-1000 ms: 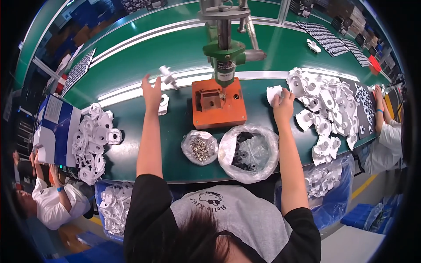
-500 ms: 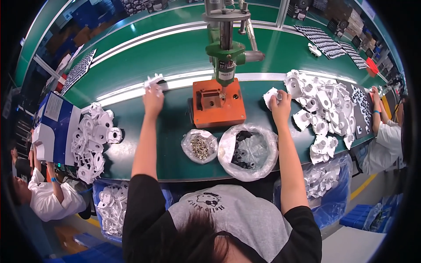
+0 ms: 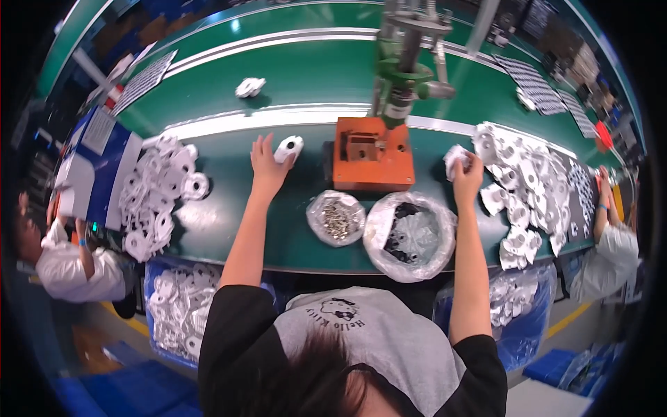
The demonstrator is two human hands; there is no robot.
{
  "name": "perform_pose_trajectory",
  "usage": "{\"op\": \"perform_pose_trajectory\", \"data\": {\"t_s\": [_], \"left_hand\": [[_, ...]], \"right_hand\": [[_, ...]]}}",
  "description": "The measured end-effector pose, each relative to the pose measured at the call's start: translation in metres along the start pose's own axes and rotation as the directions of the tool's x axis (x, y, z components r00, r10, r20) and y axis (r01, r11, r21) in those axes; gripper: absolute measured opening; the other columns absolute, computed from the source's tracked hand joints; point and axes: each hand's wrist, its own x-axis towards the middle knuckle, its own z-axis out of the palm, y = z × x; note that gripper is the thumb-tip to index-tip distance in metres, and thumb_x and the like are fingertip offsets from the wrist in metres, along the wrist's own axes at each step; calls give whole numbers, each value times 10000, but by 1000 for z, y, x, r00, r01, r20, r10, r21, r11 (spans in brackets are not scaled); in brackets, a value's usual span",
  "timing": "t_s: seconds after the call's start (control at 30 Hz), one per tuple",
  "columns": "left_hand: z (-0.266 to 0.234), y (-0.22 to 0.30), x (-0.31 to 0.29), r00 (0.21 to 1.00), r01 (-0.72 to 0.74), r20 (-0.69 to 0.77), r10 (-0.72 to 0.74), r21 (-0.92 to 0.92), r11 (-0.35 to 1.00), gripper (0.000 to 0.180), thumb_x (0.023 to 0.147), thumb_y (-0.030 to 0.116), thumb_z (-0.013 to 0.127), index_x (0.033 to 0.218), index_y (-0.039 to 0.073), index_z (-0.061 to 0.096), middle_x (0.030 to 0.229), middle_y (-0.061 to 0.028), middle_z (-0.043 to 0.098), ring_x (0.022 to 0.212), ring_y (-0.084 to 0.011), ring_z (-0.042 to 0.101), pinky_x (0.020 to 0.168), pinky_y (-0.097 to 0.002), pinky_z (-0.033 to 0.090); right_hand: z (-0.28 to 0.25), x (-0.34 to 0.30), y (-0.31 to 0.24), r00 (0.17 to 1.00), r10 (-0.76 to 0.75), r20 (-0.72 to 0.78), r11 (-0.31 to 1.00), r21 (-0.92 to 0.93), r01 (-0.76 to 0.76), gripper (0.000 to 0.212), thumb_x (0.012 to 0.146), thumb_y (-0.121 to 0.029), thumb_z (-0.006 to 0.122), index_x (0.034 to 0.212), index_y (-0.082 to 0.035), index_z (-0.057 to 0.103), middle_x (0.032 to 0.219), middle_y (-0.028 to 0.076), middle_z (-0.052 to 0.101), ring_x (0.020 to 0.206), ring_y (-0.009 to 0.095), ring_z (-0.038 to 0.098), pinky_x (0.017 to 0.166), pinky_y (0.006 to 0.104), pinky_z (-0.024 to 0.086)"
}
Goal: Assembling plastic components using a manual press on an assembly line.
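Note:
My left hand (image 3: 268, 167) is over the green table, left of the press, with its fingers stretched out and apart. Beside its thumb is a white plastic part (image 3: 290, 147) with a dark round hole; whether the thumb touches it I cannot tell. Another white plastic piece (image 3: 250, 87) lies on the green belt beyond. Right of the press, my right hand (image 3: 469, 175) is closed on a white plastic part (image 3: 455, 160), its fingers covering some of it. Between my hands stands the press, with an orange base (image 3: 375, 170) and a green head (image 3: 403, 73).
Clear bags of metal screws (image 3: 336, 221) and black parts (image 3: 406, 236) stand before the press. Heaps of white parts lie left (image 3: 156, 187) and right (image 3: 531, 177). Blue-lined bins (image 3: 174, 306) sit below the table edge. Co-workers (image 3: 83, 267) work at both sides.
My left hand has let go of a white part, which now lies on the belt, and its fingers have spread. The right hand still grips its part. The whole view has shifted.

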Motion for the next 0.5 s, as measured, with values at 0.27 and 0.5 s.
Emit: {"op": "perform_pose_trajectory", "data": {"t_s": [0.27,0.5], "left_hand": [[-115,-99,-32,900,423,-210,-383,636,645,630,777,355,694,1323,148,455,1357,-267,352,1229,-458,350,968,-584,335],[-118,-87,-46,934,358,-114,-339,286,889,486,825,336,677,1208,79,522,1151,-217,522,1029,-373,541,857,-464,452]], "right_hand": [[-7,-13,19,991,122,60,972,196,-131,341,828,-164,656,1111,11,581,961,56,571,779,116,516,696,258,442],[-25,-25,-1,977,196,88,878,427,-214,357,860,-95,620,1189,-2,519,934,64,611,803,105,575,718,225,454]]}}
